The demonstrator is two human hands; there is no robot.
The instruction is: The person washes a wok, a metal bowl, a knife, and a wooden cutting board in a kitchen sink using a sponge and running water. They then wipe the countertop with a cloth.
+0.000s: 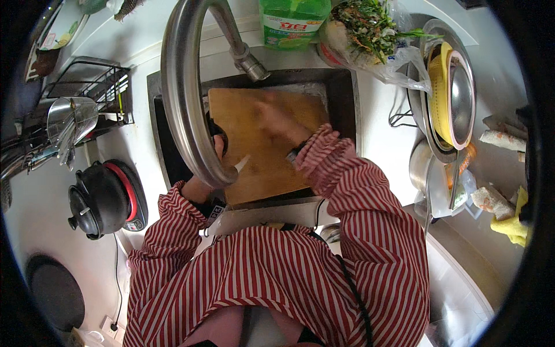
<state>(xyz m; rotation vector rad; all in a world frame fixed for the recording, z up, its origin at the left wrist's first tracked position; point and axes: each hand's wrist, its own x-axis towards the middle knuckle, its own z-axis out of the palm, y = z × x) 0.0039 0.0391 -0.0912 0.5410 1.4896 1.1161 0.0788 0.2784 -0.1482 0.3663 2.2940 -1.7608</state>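
Observation:
A wooden cutting board (pixel 264 178) lies over the dark sink (pixel 342 99), mostly covering its basin. My right hand (pixel 279 117) is above or on the upper part of the board, blurred by motion, so its fingers are unclear. At the board's left side is my left hand (pixel 220 149), largely hidden behind the curved steel faucet (pixel 184 99). Its visible fingers are beside a dark rounded thing (pixel 215 130) that I cannot identify. A pale pointed sliver (pixel 242 163), perhaps a blade tip, shows against the board just right of the faucet; what it belongs to is hidden.
Behind the sink stand a green detergent bottle (pixel 295 24) and a plastic bag of leafy scraps (pixel 368 37). At right are a yellow colander (pixel 440 95) and a steel pot (pixel 420 162). A black lidded pot (pixel 97 204) and a wire rack (pixel 93 82) occupy the left.

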